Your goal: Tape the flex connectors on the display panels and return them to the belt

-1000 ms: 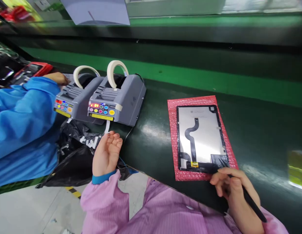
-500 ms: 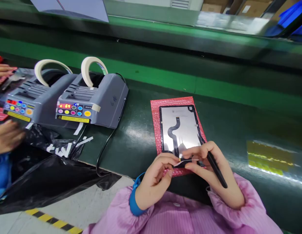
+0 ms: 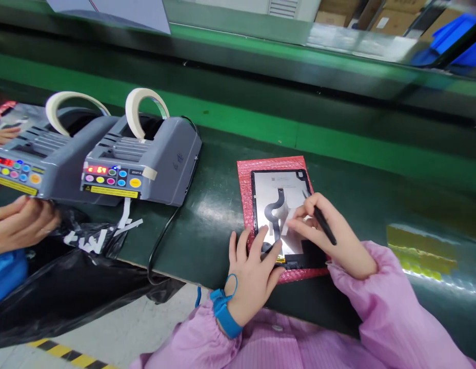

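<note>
A tablet screen (image 3: 266, 192) lies back side up, with a dark curved flex cable (image 3: 275, 207) running down its silvery back. My left hand (image 3: 248, 269) is spread open, its fingertips resting on the lower left edge of the screen and the cable's lower end. Over the right half of the screen, my right hand (image 3: 330, 233) pinches a strip of white tape (image 3: 287, 224), which lies close beside the cable. Black tweezers (image 3: 324, 225) are also tucked in that hand, their pointed tip facing up and left.
Red bubble wrap (image 3: 243, 179) lies under the screen. Two grey tape dispensers (image 3: 169, 164) stand to the left, with tape scraps (image 3: 95, 241) on a black plastic bag (image 3: 87, 287). A co-worker's hand (image 3: 24, 223) is there. Yellowish film (image 3: 422, 251) lies at right.
My hands have parted from the white tape held between them. The left has spread flat onto the screen; the right has carried the tape up beside the cable. A co-worker's hand has moved toward the dispenser.
</note>
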### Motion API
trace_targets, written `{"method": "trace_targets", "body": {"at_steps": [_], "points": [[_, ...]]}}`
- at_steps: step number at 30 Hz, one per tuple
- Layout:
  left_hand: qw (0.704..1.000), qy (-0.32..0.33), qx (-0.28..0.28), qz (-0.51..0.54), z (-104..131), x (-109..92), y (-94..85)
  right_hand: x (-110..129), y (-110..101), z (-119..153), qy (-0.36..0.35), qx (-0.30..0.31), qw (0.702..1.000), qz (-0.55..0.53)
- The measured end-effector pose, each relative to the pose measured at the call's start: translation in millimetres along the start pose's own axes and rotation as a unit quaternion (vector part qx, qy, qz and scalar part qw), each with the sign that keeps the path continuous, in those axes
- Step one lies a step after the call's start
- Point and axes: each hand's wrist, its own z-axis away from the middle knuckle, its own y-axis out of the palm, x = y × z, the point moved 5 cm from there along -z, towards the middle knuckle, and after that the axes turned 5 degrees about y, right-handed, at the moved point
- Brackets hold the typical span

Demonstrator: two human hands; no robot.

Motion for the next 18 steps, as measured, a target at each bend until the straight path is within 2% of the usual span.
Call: {"method": "trace_targets", "body": {"at_steps": [3,8,18], "points": [[1.000,-0.002,0.000,-0.024,-2.9,-0.6,2.1,-11.3,11.7,-13.0,-0.002,0.032,0.999,0.013],[1.000,-0.018,0.010,-0.019,-6.5,0.5,1.0,-28.0,21.0,-26.2,-0.009,0.036,0.999,0.036],[1.000,-0.016,0.016,0.003,-6.1,1.4,3.5,-32.0,25.2,-35.4,-0.030,0.028,0.995,0.089]]}}
